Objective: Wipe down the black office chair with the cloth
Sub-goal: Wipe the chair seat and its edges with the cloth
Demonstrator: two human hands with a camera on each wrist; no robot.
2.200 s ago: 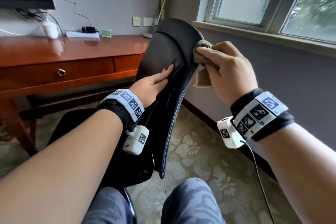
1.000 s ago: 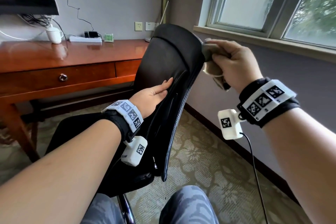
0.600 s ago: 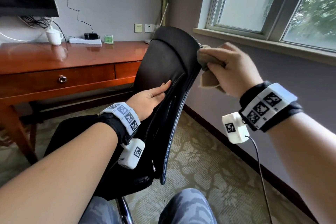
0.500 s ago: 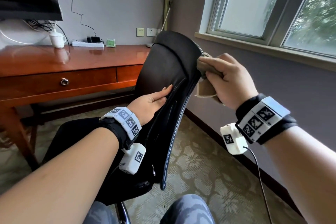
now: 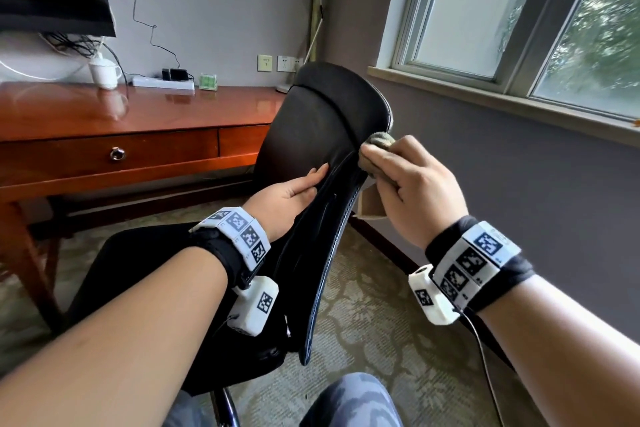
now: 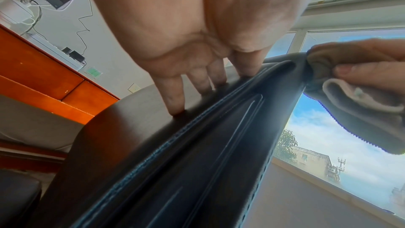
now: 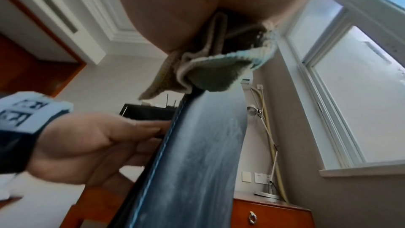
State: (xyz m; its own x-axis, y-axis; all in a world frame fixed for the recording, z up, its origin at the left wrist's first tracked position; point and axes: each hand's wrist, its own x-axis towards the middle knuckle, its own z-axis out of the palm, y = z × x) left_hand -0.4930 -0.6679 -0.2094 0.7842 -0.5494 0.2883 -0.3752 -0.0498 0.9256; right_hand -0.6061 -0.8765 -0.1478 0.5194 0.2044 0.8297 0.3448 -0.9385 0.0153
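Sliding lower along the chair (image 5: 311, 135) edge, mid-frame, right hand (image 5: 415, 191) clenches cloth (image 5: 375, 152) w/ left hand (image 5: 284, 198) fingers flat; wiping continues.

Reddish wooden desk (image 5: 145, 121) along the back wall, w/ a drawer w/ ring pull (image 5: 117, 153) in front. On its top, near the wall: white cup (image 5: 104, 73) at left, white power strip (image 5: 162, 82) w/ black plugs just right of it, small green item (image 5: 209, 82) next, lamp base (image 7: 266, 195) at the far right end. Patterned carpet (image 5: 374, 322) covers the floor; black office chair (image 5: 322, 163) stands on it beside the desk
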